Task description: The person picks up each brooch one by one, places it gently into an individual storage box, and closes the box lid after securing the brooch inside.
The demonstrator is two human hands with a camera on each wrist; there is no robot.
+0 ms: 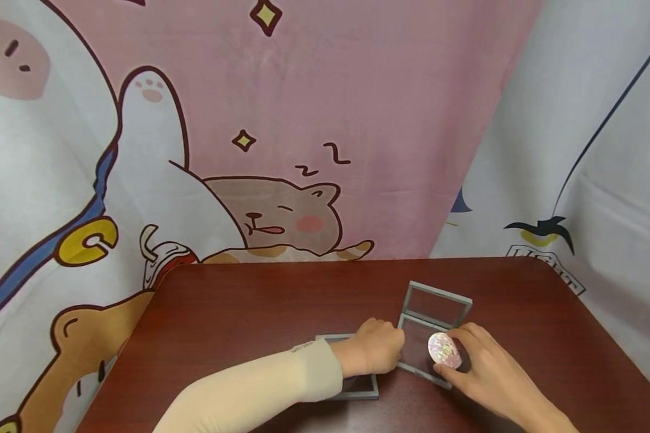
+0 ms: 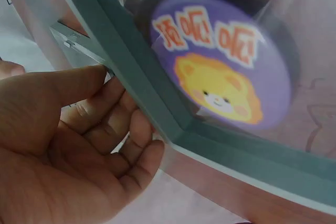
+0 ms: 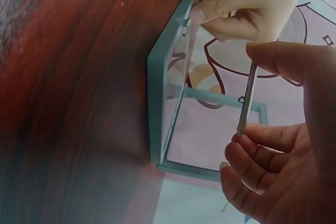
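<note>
Thumb and fingertips of my right hand [image 1: 487, 367] pinch a shiny, iridescent pink round badge [image 1: 443, 350] at its rim. It is held over a grey-framed display case [image 1: 424, 374] with a clear film, whose lid [image 1: 441, 292] stands raised at the back. Edge-on in the right wrist view, the badge [image 3: 247, 98] shows a small pin fitting. My left hand [image 1: 376, 346] pinches the near-left edge of the open case. Under my left wrist lies a second grey frame [image 1: 357, 396]; through its film the left wrist view shows a purple lion badge [image 2: 220, 61].
The dark red wooden table [image 1: 238, 313] carries both cases near its front. A pink and white cartoon cloth [image 1: 390, 120] hangs behind the back edge. White cloth [image 1: 623, 198] hangs at the right side.
</note>
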